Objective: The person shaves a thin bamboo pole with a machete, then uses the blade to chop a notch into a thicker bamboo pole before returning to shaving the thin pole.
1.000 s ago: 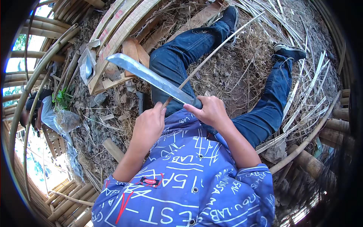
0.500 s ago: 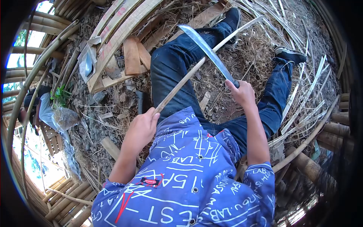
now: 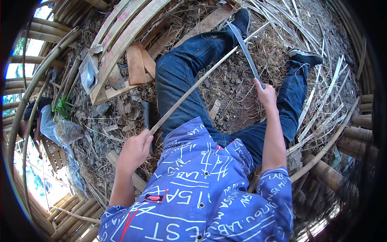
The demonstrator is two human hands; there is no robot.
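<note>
Room: bamboo poles (image 3: 44,35) line the left side, with daylight between them; thicker bamboo (image 3: 327,173) lies at the right. A second person (image 3: 47,119) is at the far left, well apart from the work.

Surface: uneven soil (image 3: 242,90) carrying dry shavings and chips. Sawn boards (image 3: 131,37) lie at upper left; pale split strips (image 3: 318,128) lie at right. Loose debris could let a foot slip and disturb the stroke.

Legs: spread on the ground. The left trouser leg (image 3: 177,76) lies under the bamboo strip (image 3: 193,88), and the machete (image 3: 248,55) has its tip near the left shoe (image 3: 243,20). An overrun or glancing edge could cut leg or foot.

Workpiece: the strip slants forward between the legs, its far part crossed by the blade. Contact there cannot be confirmed. With the far end unsupported by a hand, it could twist or deflect the edge; a stroke drawn back along it could reach the fingers.

Grip: the left hand (image 3: 137,149) is closed around the strip's near end; the right hand (image 3: 267,96) is closed around the machete handle. A loosened hold on either would cost control.
</note>
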